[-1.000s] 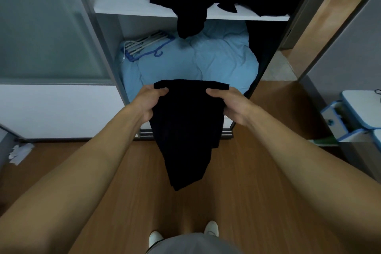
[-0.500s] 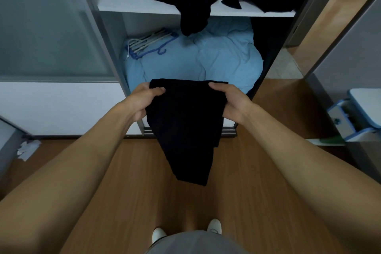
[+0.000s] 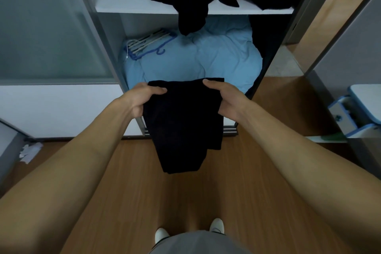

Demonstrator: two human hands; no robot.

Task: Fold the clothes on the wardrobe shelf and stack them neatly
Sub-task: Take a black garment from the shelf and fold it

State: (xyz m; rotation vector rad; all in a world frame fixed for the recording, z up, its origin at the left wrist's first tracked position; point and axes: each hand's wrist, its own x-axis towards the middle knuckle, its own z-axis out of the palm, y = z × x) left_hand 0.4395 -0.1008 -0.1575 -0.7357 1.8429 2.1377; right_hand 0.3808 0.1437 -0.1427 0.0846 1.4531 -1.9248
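Both arms are stretched forward; the black garment [image 3: 183, 121] is pinched at its top corners by the left hand [image 3: 142, 99] and right hand [image 3: 225, 100], fingers clamped on the cloth, which hangs below them.

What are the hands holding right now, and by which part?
A black garment, by its top edge: the left hand grips the left corner, the right hand the right corner; the rest hangs free.

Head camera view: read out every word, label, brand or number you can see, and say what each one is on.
No text is readable anywhere.
The black garment shows no tag or print.
The crumpled paper on the floor is too blurred to tell any writing.
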